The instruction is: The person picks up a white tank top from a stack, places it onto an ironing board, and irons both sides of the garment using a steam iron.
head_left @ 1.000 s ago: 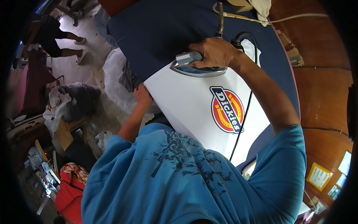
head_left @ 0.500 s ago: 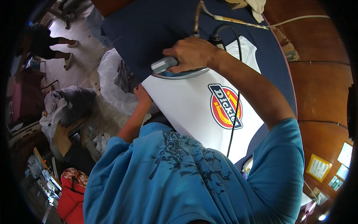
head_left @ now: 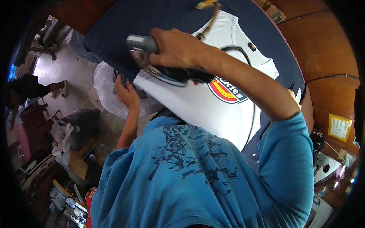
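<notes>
Here we look down from the head camera, the only view we have. Our right hand sits near 12 o'clock in the picture. Its fingers are wrapped tight around the grey handle of an iron. The iron rests flat on a white shirt, at the shirt's edge toward 10 o'clock. The shirt lies spread on a dark blue board that fills the top of the picture. A round red and yellow patch is printed on the shirt, just beside the iron, toward 3 o'clock from it. A thin black cord runs across the shirt and down toward 5 o'clock.

Our left hand is toward 9 o'clock from the middle. It touches the near edge of the board, below the iron. Its fingers are bent over the edge, but we cannot tell if they grip anything. A clear plastic bag hangs just beside that hand. Our blue sleeves and top fill the bottom of the picture.
</notes>
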Demonstrator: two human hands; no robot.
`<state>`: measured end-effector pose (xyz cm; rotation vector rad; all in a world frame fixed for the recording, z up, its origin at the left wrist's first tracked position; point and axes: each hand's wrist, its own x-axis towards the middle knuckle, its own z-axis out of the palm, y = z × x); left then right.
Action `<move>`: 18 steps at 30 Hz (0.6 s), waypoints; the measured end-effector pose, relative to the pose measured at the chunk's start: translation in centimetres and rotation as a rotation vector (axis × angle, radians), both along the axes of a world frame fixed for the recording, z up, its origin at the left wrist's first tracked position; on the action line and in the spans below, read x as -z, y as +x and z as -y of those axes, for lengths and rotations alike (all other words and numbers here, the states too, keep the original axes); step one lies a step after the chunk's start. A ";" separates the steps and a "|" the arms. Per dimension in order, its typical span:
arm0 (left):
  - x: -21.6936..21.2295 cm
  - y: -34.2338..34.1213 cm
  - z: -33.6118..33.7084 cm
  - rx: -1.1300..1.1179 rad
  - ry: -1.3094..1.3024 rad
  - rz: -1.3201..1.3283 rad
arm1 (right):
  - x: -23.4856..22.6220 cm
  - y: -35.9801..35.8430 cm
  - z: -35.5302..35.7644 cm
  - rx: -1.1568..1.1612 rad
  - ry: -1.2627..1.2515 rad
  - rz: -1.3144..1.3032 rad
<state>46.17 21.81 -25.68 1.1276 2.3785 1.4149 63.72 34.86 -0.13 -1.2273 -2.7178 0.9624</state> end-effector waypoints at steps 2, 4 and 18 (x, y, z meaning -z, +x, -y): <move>-2.5 0.7 -0.8 0.064 0.042 -0.022 | -0.4 1.8 2.6 0.036 -0.044 -0.005; -3.1 1.2 -0.9 0.066 0.036 -0.081 | 0.9 3.6 4.8 0.080 -0.001 0.056; -1.3 -0.7 -1.3 0.185 0.127 0.174 | 7.8 -0.6 4.7 0.438 0.118 -0.108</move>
